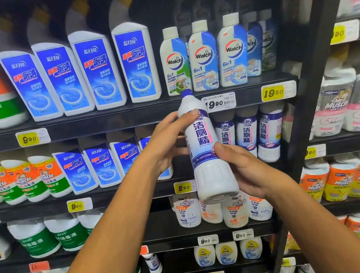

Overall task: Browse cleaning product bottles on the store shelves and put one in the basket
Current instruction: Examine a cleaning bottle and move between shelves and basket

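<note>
- Up in front of the shelves, both hands hold one white bottle (207,153) with a blue cap and purple label.
- Left hand (170,141) wraps its upper part, thumb across the label top.
- Right hand (243,169) grips the lower part near the base, thumb on the label's edge.
- Bottle tilts slightly, cap up-left, base toward the camera.
- Just behind to the right, matching bottles (249,135) stand on the middle shelf (122,196).
- Above them stand Walch bottles (203,56) and blue-labelled cleaners (81,74).

Packed shelves (123,120) just behind bottle (204,146)
</note>
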{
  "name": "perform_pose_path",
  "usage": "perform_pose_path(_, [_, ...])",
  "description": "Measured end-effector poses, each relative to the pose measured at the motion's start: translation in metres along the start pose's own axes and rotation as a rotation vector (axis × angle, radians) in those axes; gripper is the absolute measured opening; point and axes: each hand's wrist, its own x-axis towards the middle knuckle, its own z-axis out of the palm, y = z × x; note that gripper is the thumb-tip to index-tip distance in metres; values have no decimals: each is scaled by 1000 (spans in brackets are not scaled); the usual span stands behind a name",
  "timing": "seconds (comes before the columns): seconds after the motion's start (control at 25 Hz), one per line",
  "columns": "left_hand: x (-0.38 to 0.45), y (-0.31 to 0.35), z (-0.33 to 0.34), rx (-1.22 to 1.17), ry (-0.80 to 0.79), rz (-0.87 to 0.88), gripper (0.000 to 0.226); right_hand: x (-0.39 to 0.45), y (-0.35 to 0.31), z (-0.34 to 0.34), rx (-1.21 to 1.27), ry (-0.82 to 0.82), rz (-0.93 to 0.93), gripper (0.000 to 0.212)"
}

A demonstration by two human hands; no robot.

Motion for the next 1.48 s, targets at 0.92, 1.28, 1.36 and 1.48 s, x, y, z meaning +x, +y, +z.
perform_pose_path(0.92, [-6,58,-5,102,-43,154,23,3,-36,21,-190,91,-2,27])
perform_pose_path(1.28, [-4,56,-2,98,-23,317,55,11,-23,1,-271,67,-93,49])
perform_pose_path(1.36, [-4,58,-1,95,-39,350,58,14,-23,-1,-306,59,-136,52])
perform_pose_path(1.48, [-4,59,-1,97,-65,374,61,17,-24,-4,-359,87,-184,55])
